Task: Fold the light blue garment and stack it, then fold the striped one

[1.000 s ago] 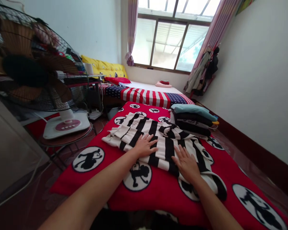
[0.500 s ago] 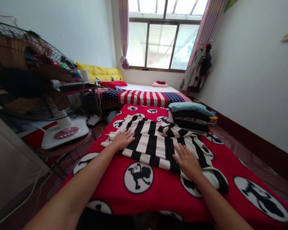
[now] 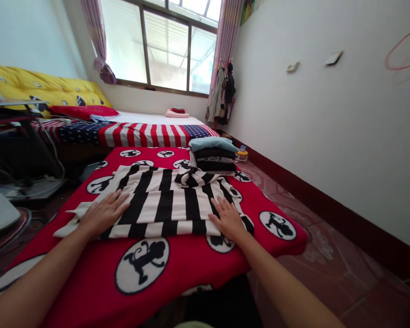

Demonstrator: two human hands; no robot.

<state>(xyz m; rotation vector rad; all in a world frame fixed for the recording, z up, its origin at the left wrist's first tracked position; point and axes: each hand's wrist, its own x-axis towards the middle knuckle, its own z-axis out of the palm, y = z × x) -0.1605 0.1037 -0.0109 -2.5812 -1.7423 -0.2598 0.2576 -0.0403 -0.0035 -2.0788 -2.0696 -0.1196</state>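
Observation:
A black-and-white striped knit garment (image 3: 179, 200) lies spread on a red cloth with monkey prints (image 3: 191, 259). Its near edge is folded over, and a bunched part lies on top at the far right. My left hand (image 3: 104, 213) rests flat on the garment's left end, fingers stretched out. On its right side lies my right hand (image 3: 227, 218), palm down with fingers spread, over the stripes near the front edge. Neither hand grasps anything.
A stack of folded clothes (image 3: 213, 155), light blue on top, stands at the cloth's far right corner. Behind is a bed (image 3: 140, 134) with a striped, starred cover. A white wall (image 3: 310, 105) runs along the right; a desk (image 3: 17, 118) stands at left.
My view has swung right, so the fan has left the picture and more wall shows. Both hands stay flat on the garment; its right end now lies less far out beyond my right hand.

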